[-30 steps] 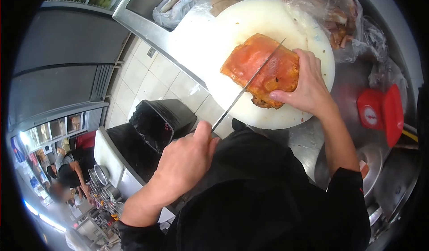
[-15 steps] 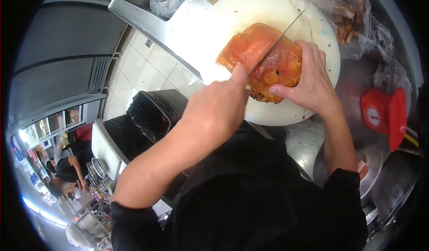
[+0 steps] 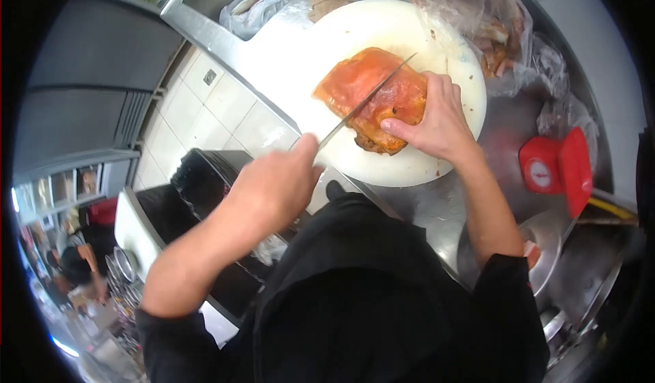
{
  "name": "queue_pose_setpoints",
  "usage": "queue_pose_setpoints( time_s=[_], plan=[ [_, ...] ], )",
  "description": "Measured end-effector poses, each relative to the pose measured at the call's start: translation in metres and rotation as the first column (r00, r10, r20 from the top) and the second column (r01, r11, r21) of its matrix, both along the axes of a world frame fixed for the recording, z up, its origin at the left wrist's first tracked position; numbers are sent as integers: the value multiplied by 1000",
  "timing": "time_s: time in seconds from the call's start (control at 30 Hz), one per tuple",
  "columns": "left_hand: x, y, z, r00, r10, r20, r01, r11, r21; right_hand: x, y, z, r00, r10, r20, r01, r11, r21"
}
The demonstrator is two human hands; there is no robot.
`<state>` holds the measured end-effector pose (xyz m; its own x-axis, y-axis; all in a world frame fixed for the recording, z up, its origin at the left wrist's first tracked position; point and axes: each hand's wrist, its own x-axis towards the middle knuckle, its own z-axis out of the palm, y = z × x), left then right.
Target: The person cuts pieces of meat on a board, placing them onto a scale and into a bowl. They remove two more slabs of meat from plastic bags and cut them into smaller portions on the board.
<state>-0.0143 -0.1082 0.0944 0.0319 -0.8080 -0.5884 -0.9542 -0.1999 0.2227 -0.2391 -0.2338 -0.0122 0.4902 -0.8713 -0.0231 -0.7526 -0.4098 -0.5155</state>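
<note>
A piece of roast meat (image 3: 361,83) with glossy orange-brown skin lies on a round white cutting board (image 3: 437,32). My left hand (image 3: 276,182) is closed round the handle of a knife (image 3: 370,96); its long thin blade slants across the top of the meat, tip pointing up and to the right. The handle is mostly hidden in my fist. From the right, my right hand (image 3: 440,120) grips the meat, thumb on its near side and fingers behind its right edge.
A clear plastic bag with meat pieces (image 3: 501,38) lies beyond the board. To the right stand a red dial scale (image 3: 542,165) and a metal bowl (image 3: 552,250). A white plastic bag (image 3: 252,15) is at the upper left. A black-lined bin (image 3: 205,175) stands below; people are at the far left.
My left hand has drawn the knife back toward the lower left, so less blade reaches past the meat. My right hand keeps its hold. The whole view has shifted slightly.
</note>
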Motion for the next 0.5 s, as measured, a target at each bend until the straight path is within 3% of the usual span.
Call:
queue_pose_setpoints(
  time_s=[0.1,0.2,0.23,0.33,0.43,0.5],
  plan=[
    [17,-8,-42,1000,-10,-26,7,995,-99,-6,-5,-6,1000,-7,-6,6,995,-97],
    [22,-4,-44,999,-41,-3,40,992,-119,-8,-30,39,989,87,-119,-57,971,230],
    [24,1,-40,999,-48,-4,48,993,-108,7,-37,63,985,1,-170,45,964,263],
    [34,7,-26,997,-80,4,80,996,-43,40,-76,38,978,171,119,-138,959,-246],
    [41,2,-13,993,-115,6,115,993,5,75,-107,-25,907,392,152,-332,889,-315],
    [41,-2,-8,993,-117,10,117,993,33,72,-112,-30,871,459,175,-423,882,-207]
  ],
)
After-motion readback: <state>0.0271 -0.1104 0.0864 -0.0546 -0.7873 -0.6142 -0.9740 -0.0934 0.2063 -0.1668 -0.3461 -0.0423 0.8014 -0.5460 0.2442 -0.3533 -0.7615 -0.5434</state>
